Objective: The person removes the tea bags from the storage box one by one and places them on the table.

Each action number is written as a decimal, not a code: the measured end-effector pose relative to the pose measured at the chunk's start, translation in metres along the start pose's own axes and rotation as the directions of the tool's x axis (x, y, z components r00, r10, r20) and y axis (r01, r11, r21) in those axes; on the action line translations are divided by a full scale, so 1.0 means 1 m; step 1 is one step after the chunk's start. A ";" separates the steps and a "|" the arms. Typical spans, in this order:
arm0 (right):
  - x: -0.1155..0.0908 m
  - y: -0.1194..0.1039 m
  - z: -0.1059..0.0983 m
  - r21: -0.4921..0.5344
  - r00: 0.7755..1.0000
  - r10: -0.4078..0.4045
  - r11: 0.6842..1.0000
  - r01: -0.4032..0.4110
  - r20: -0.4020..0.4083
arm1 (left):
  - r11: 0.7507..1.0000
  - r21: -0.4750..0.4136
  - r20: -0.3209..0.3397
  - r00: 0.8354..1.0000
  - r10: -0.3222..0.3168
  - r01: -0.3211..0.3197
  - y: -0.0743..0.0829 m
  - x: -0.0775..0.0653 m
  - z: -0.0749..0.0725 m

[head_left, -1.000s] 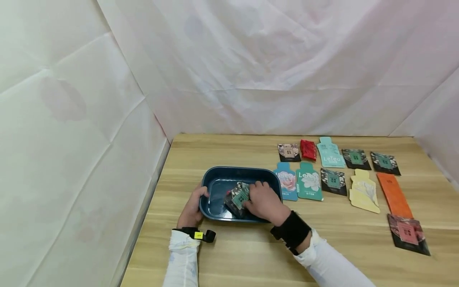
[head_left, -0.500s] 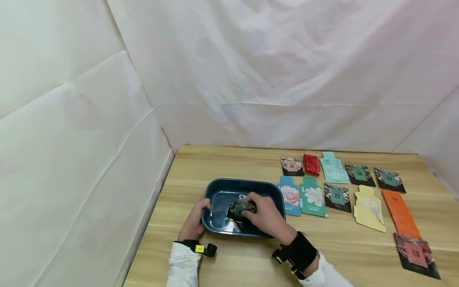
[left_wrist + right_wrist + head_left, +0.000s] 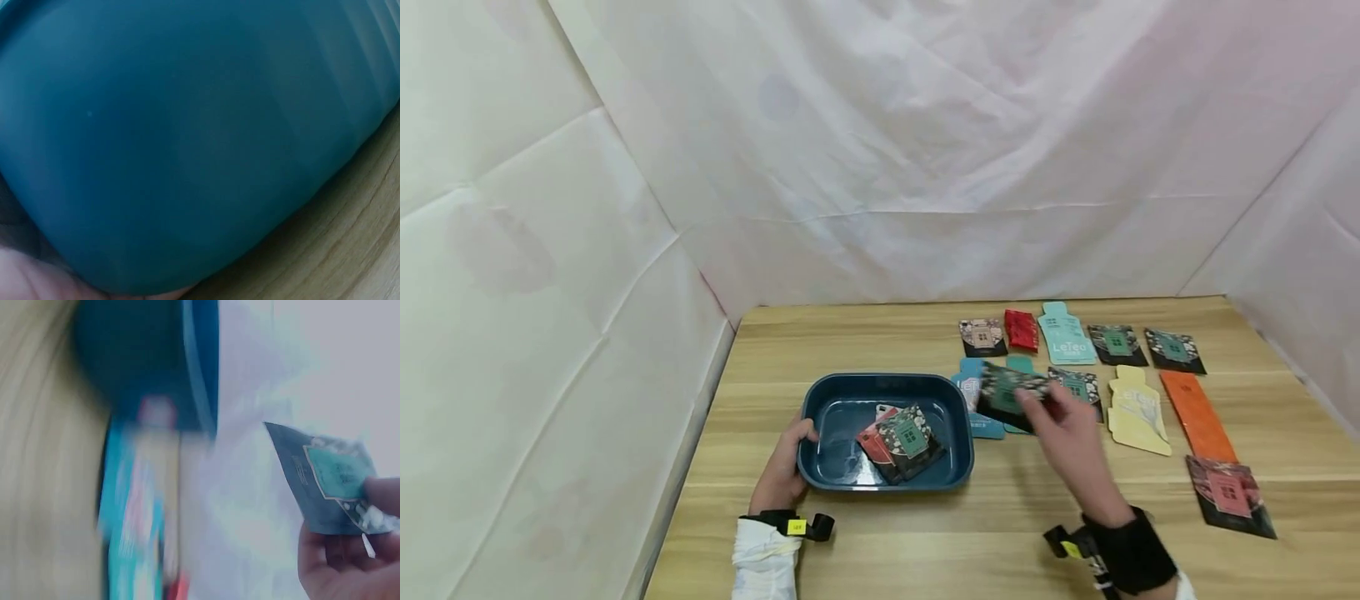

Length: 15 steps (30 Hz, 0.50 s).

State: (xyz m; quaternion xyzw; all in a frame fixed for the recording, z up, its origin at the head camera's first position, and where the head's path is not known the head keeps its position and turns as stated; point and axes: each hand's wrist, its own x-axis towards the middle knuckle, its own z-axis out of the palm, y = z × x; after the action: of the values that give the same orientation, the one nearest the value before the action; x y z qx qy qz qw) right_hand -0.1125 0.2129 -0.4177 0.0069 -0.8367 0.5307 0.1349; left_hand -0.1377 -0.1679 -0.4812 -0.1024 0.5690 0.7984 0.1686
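Note:
My left hand [image 3: 781,468] holds the left end of a dark blue rectangular basin [image 3: 832,454], thumb over its rim. In the left wrist view the basin's outer wall [image 3: 187,137] fills most of the picture. My right hand [image 3: 1075,446] pinches a black tea sachet [image 3: 1006,400] with a green label, raised to the right of the basin. The right wrist view shows this sachet [image 3: 325,475] between thumb and fingers. Inside the basin, another green-labelled sachet [image 3: 910,433] lies over a red one [image 3: 875,443]. Behind the held sachet, a green LeTea packet is mostly hidden.
On the right half of the wooden table lie several packets in loose rows, among them a blue one [image 3: 988,427], a yellow one [image 3: 1137,410], an orange one [image 3: 1197,412] and a red-labelled black one [image 3: 1228,496]. White sheets [image 3: 925,258] stand behind and beside the table.
My right hand has lifted a green-labelled sachet out of the basin and carried it to the right. The left hand still holds the basin's left end.

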 end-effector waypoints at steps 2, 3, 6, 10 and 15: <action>-0.002 0.021 -0.022 -0.097 0.993 0.068 0.992 -0.077 -0.101 | 1.000 -0.018 0.007 1.000 0.004 -0.004 0.000 -0.001 -0.001; -0.004 0.031 -0.033 -0.140 0.983 0.115 0.981 -0.135 -0.142 | 1.000 -0.027 0.012 1.000 0.005 -0.005 0.000 -0.001 -0.001; -0.012 0.056 -0.066 -0.256 0.938 0.257 0.914 -0.313 -0.232 | 0.998 -0.057 0.033 0.999 0.005 -0.003 0.000 0.000 -0.002; -0.025 0.082 -0.100 -0.286 0.853 0.446 0.809 -0.514 -0.272 | 0.998 -0.057 0.046 0.999 -0.001 0.004 0.002 0.001 -0.001; -0.033 0.101 -0.119 -0.322 0.793 0.541 0.725 -0.608 -0.280 | 0.999 -0.040 0.037 0.999 -0.008 0.010 0.003 0.001 -0.001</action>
State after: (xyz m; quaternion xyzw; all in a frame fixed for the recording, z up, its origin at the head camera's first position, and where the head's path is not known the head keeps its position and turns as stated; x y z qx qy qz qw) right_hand -0.0703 0.3589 -0.4673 -0.3250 -0.8722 0.3643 0.0312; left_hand -0.1393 -0.1692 -0.4795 -0.0935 0.5489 0.8108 0.1806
